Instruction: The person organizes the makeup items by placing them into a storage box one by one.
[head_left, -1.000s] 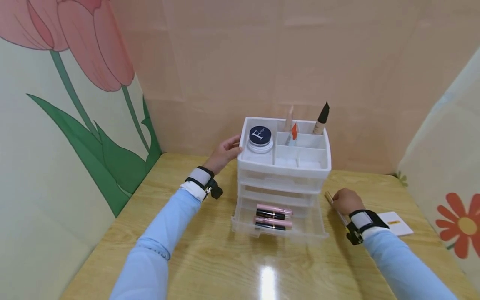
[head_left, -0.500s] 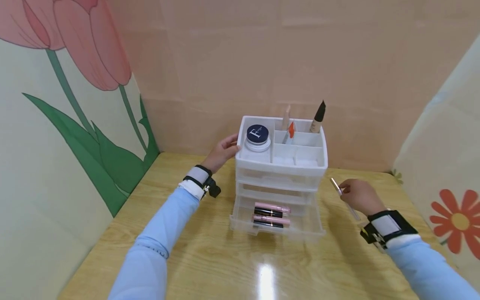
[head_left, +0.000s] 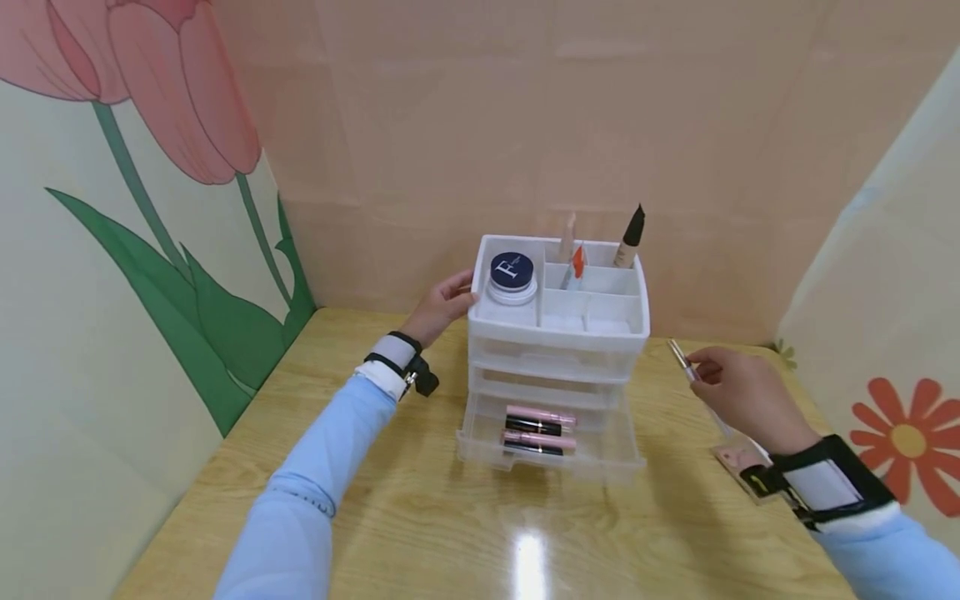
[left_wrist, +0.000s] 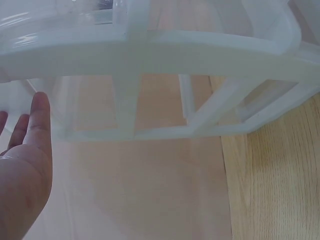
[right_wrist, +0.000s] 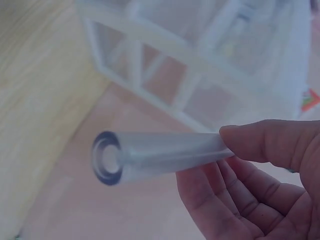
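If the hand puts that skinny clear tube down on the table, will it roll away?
Probably. The clear tube looks round and smooth in the right wrist view, so it could roll on the glossy table. The right hand pinches it with just fingertips, so it seems light. It looks stiff, not bendy, and its smooth plastic may be slippery.

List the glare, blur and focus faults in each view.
Head view: sharp, with a bright lamp glare on the table before the open drawer. Left wrist view: organizer washed out, hazy. Right wrist view: the tube in the right hand soft; organizer behind blurred.
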